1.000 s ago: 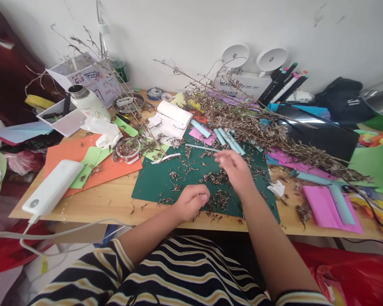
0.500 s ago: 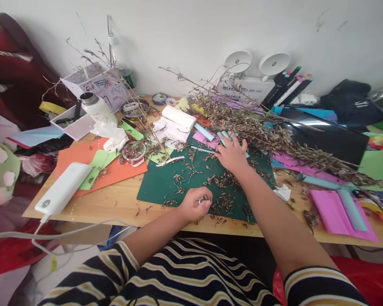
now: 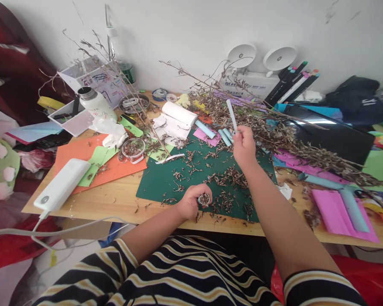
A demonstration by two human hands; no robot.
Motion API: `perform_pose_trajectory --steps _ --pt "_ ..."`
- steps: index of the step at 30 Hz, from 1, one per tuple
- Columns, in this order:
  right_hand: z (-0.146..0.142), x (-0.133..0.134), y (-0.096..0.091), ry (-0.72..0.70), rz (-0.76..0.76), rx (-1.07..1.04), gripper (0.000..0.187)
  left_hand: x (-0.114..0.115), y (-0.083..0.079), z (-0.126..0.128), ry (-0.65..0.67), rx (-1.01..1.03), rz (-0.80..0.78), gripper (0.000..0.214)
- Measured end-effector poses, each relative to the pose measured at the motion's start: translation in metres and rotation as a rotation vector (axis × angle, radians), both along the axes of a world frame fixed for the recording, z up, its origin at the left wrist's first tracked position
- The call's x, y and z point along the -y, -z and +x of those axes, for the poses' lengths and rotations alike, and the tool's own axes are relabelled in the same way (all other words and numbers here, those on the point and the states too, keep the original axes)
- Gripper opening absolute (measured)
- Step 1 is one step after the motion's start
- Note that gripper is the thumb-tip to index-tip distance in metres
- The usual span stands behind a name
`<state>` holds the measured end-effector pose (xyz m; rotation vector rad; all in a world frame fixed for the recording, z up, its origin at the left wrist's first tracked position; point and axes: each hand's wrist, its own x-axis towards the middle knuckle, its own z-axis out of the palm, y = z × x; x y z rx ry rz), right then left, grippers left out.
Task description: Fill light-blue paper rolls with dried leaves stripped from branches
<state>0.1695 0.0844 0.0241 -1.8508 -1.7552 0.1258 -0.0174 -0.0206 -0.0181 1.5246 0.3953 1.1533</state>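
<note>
Tube (image 3: 201, 202) of dried leaf bits (image 3: 204, 198) sits in the curled left hand (image 3: 191, 202), above the near edge of the green mat (image 3: 159, 180); the right hand (image 3: 244, 146) pinches a pale stick (image 3: 232, 115). Tilting could spill the bits; squeezing hard might crush the tube.

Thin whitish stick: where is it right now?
Head view, right of centre: the thin whitish stick is held in the right hand, near the short blue paper rolls, with dried leafy stalks behind it.
</note>
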Motion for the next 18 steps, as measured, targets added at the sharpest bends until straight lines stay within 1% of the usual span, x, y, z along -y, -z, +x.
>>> perform_pose_trajectory --steps 2,5,8,10,11,12,13,14,15,16,17,18 --pt "0.0 0.004 -0.005 -0.014 -0.056 -0.007 0.033 0.0 -0.001 0.001 0.01 0.025 -0.022 0.068" --pt "0.0 0.01 -0.014 -0.025 -0.243 0.099 0.03 0.001 -0.003 0.002 0.014 0.05 -0.05 0.068" --pt "0.005 0.012 -0.022 -0.032 -0.374 0.156 0.04 0.001 -0.003 0.002 0.011 0.066 -0.071 0.068" --pt "0.01 0.016 -0.029 -0.045 -0.422 0.128 0.045 0.001 -0.001 0.002 0.009 0.071 -0.083 0.068" --pt "0.011 0.021 -0.034 -0.036 -0.413 0.062 0.046 0.001 0.0 0.002 0.009 0.071 -0.088 0.069" --pt "0.01 0.027 -0.041 -0.024 -0.357 -0.05 0.045 0.001 0.001 0.002 0.012 0.068 -0.09 0.069" --pt "0.006 0.036 -0.048 -0.029 -0.254 -0.207 0.044 0.001 0.002 0.002 0.017 0.063 -0.091 0.07" --pt "0.0 0.047 -0.057 -0.061 -0.103 -0.401 0.042 0.001 0.003 0.002 0.024 0.056 -0.09 0.07" --pt "-0.009 0.06 -0.066 -0.152 0.083 -0.594 0.041 0.001 0.004 0.002 0.032 0.048 -0.087 0.069" --pt "-0.021 0.073 -0.075 -0.331 0.268 -0.767 0.042 0.0 0.004 0.001 0.04 0.038 -0.083 0.069" --pt "-0.034 0.087 -0.084 -0.562 0.359 -0.922 0.043 0.0 0.004 0.0 0.046 0.028 -0.077 0.069" --pt "-0.047 0.1 -0.091 -0.733 0.341 -1.051 0.044 0.0 0.004 -0.001 0.05 0.021 -0.073 0.069"
